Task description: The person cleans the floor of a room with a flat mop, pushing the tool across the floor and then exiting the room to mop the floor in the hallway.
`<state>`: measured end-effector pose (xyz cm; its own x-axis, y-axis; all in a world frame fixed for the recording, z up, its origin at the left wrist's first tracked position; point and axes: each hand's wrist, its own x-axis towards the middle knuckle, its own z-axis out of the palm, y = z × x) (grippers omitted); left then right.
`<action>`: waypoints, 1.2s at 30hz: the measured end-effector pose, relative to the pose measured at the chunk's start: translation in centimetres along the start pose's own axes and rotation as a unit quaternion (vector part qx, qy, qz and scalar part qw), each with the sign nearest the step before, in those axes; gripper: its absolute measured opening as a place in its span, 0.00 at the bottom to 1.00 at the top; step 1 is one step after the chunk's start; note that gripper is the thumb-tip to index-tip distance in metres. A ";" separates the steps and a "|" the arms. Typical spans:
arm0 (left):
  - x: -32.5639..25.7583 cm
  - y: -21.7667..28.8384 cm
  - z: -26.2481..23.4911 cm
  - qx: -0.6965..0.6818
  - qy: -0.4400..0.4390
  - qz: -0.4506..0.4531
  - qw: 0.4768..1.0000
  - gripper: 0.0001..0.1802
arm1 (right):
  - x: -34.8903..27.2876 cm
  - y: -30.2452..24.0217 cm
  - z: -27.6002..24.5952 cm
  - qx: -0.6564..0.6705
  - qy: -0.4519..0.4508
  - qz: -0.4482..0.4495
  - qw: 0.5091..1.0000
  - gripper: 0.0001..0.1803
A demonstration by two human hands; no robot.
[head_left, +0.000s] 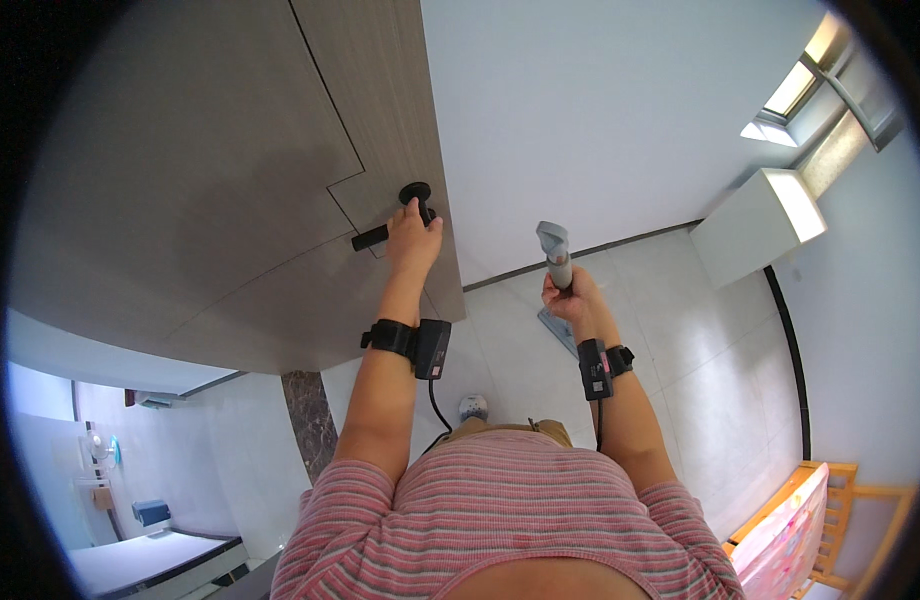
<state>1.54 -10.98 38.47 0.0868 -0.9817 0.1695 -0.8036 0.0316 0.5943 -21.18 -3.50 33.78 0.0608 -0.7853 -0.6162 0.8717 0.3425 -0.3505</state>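
A wood-grain door (250, 150) with thin dark inlay lines stands at my left. On its edge side is a black lever door handle (370, 237) with a round base. My left hand (413, 243) is closed over that lever, its fingers reaching up by the base. In my right hand (570, 298) is the grey pole of a mop (554, 240), held near its top, the looped end pointing up. Below that hand, part of the flat grey mop head (558, 328) shows on the floor; my wrist covers the rest.
Pale floor tiles (670, 330) spread to my right. A white cabinet (755, 225) stands against the far wall, below an open window (795, 85). A wooden bed frame (835, 480) with pink bedding is at lower right. A dark stone threshold (310, 420) crosses the floor at left.
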 end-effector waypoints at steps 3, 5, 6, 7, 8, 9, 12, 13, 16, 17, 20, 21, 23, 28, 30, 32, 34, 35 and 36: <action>0.4 -0.3 0.2 0.088 0.033 -0.016 0.995 0.28 | 0.8 0.2 1.9 -0.003 0.011 0.019 1.000 0.06; 0.0 -0.8 -0.1 0.119 0.028 -0.005 0.993 0.30 | 1.2 0.6 2.6 -0.019 0.014 0.023 0.999 0.07; -0.3 -1.1 -0.3 0.118 0.031 -0.013 0.992 0.30 | 1.5 0.9 2.5 -0.039 -0.023 0.029 0.999 0.07; -0.5 -1.3 -0.6 0.134 0.022 -0.020 0.991 0.30 | 1.7 1.3 2.3 -0.059 -0.062 0.036 0.996 0.07; -0.7 -1.4 -1.1 0.149 0.016 -0.028 0.988 0.30 | 1.8 1.6 2.5 -0.068 -0.068 0.042 0.994 0.07; -0.9 -1.8 -1.3 0.148 0.025 -0.037 0.988 0.30 | 1.9 2.1 2.7 -0.062 -0.067 0.053 0.994 0.07; -2.0 -3.5 -1.4 0.147 0.084 -0.027 0.985 0.27 | 1.7 3.1 2.4 -0.058 -0.077 0.081 0.992 0.07; -2.6 -4.1 -1.3 0.152 0.080 -0.049 0.984 0.26 | 1.4 3.5 1.8 -0.051 -0.073 0.096 0.991 0.07; -4.7 -6.0 -2.0 0.163 0.102 -0.090 0.977 0.26 | 0.7 3.9 1.6 -0.058 -0.096 0.112 0.987 0.08; -6.1 -6.4 -1.9 0.163 0.112 -0.105 0.975 0.26 | 0.0 3.9 1.0 -0.068 -0.109 0.106 0.986 0.09; -11.0 -7.4 -1.7 0.173 0.204 -0.086 0.960 0.30 | -0.9 3.5 1.4 -0.020 -0.079 0.159 0.984 0.09; -12.2 -7.6 -2.1 0.177 0.206 -0.099 0.957 0.30 | -1.2 3.8 1.5 -0.028 -0.078 0.170 0.982 0.09; -14.8 -7.9 -2.8 0.180 0.232 -0.136 0.946 0.35 | -1.4 4.7 1.8 -0.038 -0.072 0.179 0.981 0.10; -19.8 -6.3 -3.3 0.191 0.238 -0.218 0.927 0.44 | -1.6 6.1 1.8 -0.041 -0.048 0.264 0.962 0.11; -21.6 -6.1 -3.6 0.207 0.246 -0.242 0.916 0.47 | -1.2 6.9 1.8 -0.055 -0.041 0.290 0.955 0.11; -23.6 -5.3 -4.4 0.138 0.260 -0.258 0.920 0.49 | -0.5 7.4 1.3 -0.048 -0.043 0.296 0.953 0.12; -25.1 -3.4 -5.7 0.031 0.355 -0.214 0.909 0.49 | 0.1 7.9 0.8 -0.067 -0.053 0.314 0.946 0.12; -25.8 -2.2 -6.4 -0.080 0.439 -0.153 0.882 0.50 | 0.2 8.1 0.5 -0.078 -0.061 0.321 0.942 0.12; -26.1 -0.8 -7.0 -0.077 0.494 -0.129 0.856 0.51 | 0.6 8.1 0.3 -0.083 -0.060 0.327 0.940 0.12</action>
<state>4.00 15.95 39.07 0.7665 -0.3239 0.5546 -0.6025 -0.0632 0.7956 -13.96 -1.35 30.79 0.6202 -0.4288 -0.6569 0.5423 0.8394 -0.0359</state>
